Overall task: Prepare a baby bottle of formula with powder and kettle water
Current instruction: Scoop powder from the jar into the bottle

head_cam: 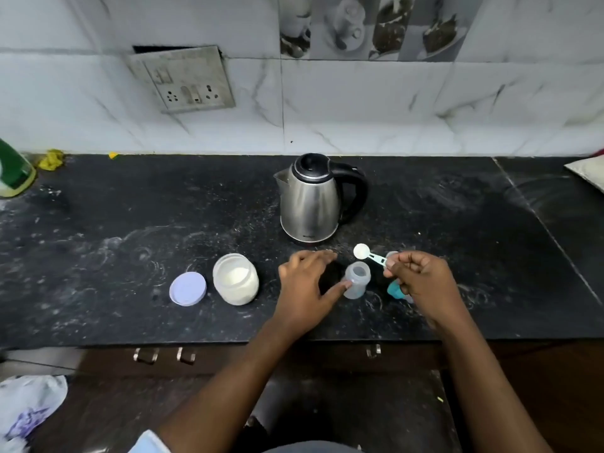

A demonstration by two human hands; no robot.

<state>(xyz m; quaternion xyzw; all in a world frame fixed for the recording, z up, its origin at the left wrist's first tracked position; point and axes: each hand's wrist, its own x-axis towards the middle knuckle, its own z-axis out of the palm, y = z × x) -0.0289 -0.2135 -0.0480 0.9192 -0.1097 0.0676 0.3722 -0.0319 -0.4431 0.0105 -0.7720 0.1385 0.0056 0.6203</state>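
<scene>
An open translucent baby bottle [358, 280] stands upright on the black counter [130, 256]. My left hand [305, 289] has its thumb against the bottle's left side and its fingers spread behind it. My right hand [420, 279] pinches the handle of a small scoop [367, 253], whose white bowl hovers just above and behind the bottle's mouth. A teal bottle cap [396, 289] lies partly hidden under my right hand. An open jar of white powder [235, 278] stands to the left, its lilac lid [188, 288] beside it. The steel kettle [313, 199] stands behind the bottle.
A green bottle [13, 171] and a yellow cloth [52, 159] sit at the far left by the tiled wall. A socket plate [186, 80] is on the wall. Powder dusts the counter. Drawer handles [163, 354] show below the front edge.
</scene>
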